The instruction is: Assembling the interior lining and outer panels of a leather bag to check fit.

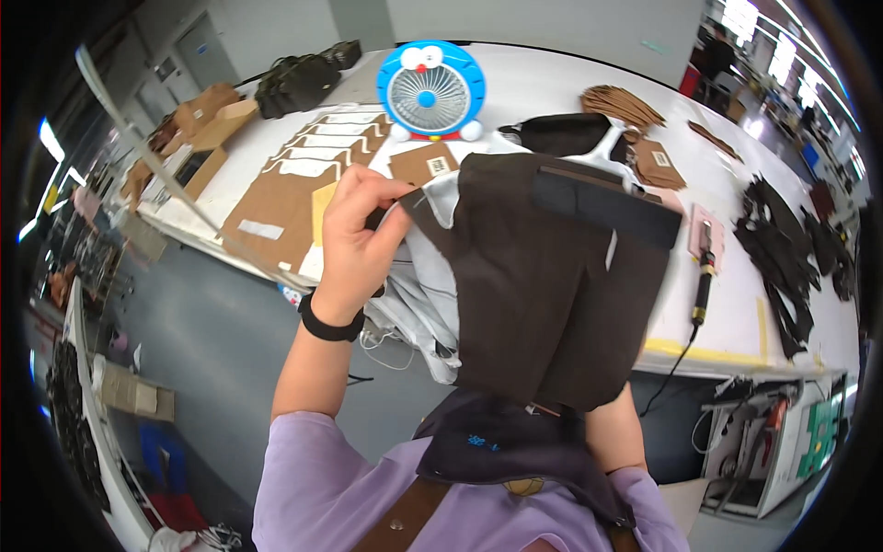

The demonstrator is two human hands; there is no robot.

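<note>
Held up in front of me is a large dark brown bag-like fabric piece [515,267] with a black band [607,207] across its upper right. Its pale grey lining [432,294] hangs out on the left side. My left hand [359,230] pinches the piece's upper left corner between thumb and fingers. From the lower right my right forearm [614,428] goes up behind the piece, which hides my right hand and its fingers.
On the white table [543,74] stands a blue fan [428,92]. Brown panels [267,212] lie left, dark strips [777,248] right. A soldering-iron-like tool [705,276] rests near the front edge, its cord hanging down. A metal pole [156,152] rises at left.
</note>
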